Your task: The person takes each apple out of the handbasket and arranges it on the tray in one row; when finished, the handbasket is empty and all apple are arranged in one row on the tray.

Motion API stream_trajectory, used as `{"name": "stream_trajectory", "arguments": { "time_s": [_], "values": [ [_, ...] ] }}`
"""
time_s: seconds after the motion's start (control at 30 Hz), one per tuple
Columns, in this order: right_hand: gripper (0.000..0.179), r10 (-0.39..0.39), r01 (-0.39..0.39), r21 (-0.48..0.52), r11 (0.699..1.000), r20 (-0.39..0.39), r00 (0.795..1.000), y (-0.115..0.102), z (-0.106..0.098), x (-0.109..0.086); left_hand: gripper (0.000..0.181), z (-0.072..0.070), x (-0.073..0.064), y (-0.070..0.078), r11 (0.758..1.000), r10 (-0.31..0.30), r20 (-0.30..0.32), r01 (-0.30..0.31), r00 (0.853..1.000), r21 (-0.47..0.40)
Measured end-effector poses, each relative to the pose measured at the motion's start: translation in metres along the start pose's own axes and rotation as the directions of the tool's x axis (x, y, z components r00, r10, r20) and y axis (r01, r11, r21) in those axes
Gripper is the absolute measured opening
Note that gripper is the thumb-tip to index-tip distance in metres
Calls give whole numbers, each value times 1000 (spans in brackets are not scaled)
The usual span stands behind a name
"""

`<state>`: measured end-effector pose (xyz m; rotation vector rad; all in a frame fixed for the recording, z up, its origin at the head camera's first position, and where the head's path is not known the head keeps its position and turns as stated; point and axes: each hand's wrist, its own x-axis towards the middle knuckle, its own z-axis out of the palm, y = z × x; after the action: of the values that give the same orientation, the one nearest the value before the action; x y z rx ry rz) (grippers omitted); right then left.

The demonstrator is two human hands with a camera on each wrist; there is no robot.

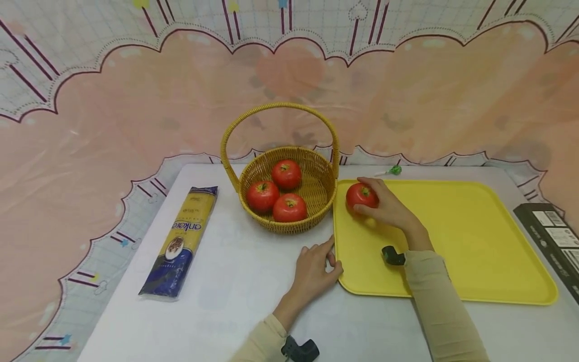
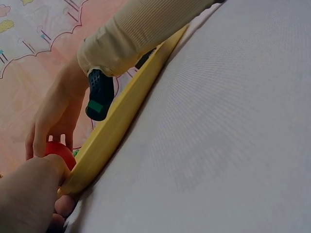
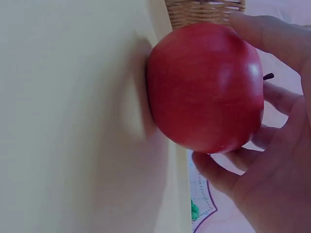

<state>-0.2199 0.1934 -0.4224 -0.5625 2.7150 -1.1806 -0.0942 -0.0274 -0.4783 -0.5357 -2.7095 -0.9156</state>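
A right hand (image 1: 388, 207) grips a red apple (image 1: 361, 195), fingers and thumb around its sides, at the left end of a yellow tray (image 1: 461, 236), beside a wicker basket (image 1: 320, 183). The left hand (image 1: 313, 271) pinches the tray's rim. The right wrist view shows the apple's lower side, hidden from the head view; whether it touches the tray is unclear.

Ankara pasta packet (image 1: 183, 241), yellow-and-blue; green lollipop (image 1: 395, 170); black box (image 1: 541, 241), white labels (image 1: 563, 237); peach scalloped backdrop (image 1: 135, 110); white tabletop (image 1: 235, 281).
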Motion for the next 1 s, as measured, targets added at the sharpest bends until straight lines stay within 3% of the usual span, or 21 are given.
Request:
{"name": "stream_trajectory", "arguments": {
  "time_s": [0.17, 0.3, 0.43, 0.77, 1.0],
  "values": [
    [65, -80, 80, -10, 997, -99, 992, -7, -2, 5, 54, 0, 3, -2, 1000, -3, 1, 2, 1000, 9],
    [51, -217, 221, 4, 975, -173, 961, -24, -3, 7, 55, -2, 6, -5, 1000, -4, 6, 4, 1000, 25],
    [46, -309, 318, 22, 948, -177, 934, -39, 2, 10, 54, -1, 7, -5, 1000, 6, 1, -6, 1000, 24],
    [41, -431, 432, 5, 902, -21, 902, -57, 26, 21, 53, 2, 2, -1, 1000, 10, -6, -10, 1000, 19],
    [41, -450, 458, -31, 888, 144, 881, -77, 31, 36, 54, 1, 0, 1, 1000, 11, -13, -11, 1000, 13]
  ]
}}
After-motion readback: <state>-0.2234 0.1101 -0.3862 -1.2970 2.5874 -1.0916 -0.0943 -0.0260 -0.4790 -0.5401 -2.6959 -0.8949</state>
